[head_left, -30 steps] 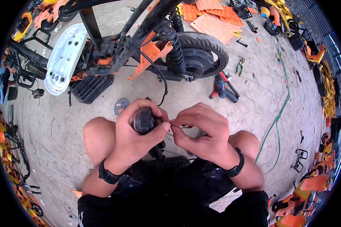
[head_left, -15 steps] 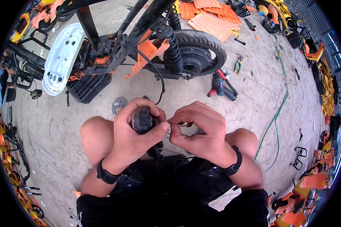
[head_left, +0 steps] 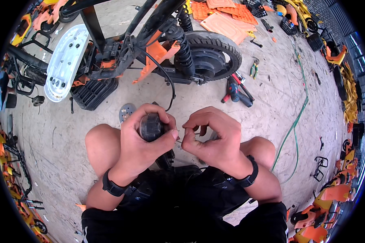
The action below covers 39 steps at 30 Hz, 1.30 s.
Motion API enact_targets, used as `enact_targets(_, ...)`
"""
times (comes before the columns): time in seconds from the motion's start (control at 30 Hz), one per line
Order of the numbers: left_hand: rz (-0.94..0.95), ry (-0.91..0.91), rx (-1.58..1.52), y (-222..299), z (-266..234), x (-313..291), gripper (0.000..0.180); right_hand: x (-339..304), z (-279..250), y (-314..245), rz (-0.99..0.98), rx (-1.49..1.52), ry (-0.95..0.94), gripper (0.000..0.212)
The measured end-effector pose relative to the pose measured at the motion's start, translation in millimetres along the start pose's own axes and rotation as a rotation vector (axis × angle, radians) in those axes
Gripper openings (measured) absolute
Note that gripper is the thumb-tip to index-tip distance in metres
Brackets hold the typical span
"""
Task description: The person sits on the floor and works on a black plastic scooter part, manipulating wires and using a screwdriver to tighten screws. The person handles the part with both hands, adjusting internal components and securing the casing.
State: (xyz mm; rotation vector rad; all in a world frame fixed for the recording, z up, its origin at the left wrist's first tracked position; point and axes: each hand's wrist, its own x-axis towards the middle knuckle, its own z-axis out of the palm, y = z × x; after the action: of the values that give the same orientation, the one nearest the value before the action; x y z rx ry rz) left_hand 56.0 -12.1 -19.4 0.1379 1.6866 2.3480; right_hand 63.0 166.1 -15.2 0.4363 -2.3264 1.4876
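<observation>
My left hand (head_left: 140, 137) is wrapped round a dark, rounded part (head_left: 151, 127) with a clear-looking rim; its exact kind does not show. The thumb and forefinger of that hand meet at the part's right side, where something thin and pale sticks out. Just right of them, my right hand (head_left: 215, 135) hovers with its fingers bent. A small gap separates its forefinger from its thumb, and no object shows between them. More dark material (head_left: 165, 160) hangs below the left hand, partly hidden by it.
Ahead stands a black vehicle frame (head_left: 146, 34) with a fat-tyred wheel (head_left: 209, 54). On the floor lie a red-and-black power tool (head_left: 233, 90), green-handled pliers (head_left: 254, 69) and a green hose (head_left: 297, 121). Orange panels (head_left: 223, 24) are spread at the back.
My right fingertips have drawn slightly away from the left ones, so a gap now shows between the hands. The left hand still grips the dark part.
</observation>
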Motion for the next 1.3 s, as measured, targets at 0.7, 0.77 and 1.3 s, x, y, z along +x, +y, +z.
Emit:
enact_targets(0.7,0.014,0.028,-0.008,5.7,-4.0,0.0,0.026,2.1,-9.1,-3.5,0.343,0.408,-0.139,0.010)
enact_targets(0.77,0.018,0.047,-0.036,5.8,-4.3,0.3,0.026,2.1,-8.1,3.4,0.264,0.338,-0.103,0.010)
enact_targets(1.3,-0.042,0.044,-0.153,7.4,-6.0,4.4,0.022,13.1,-17.9,8.3,0.175,0.194,0.063,0.022)
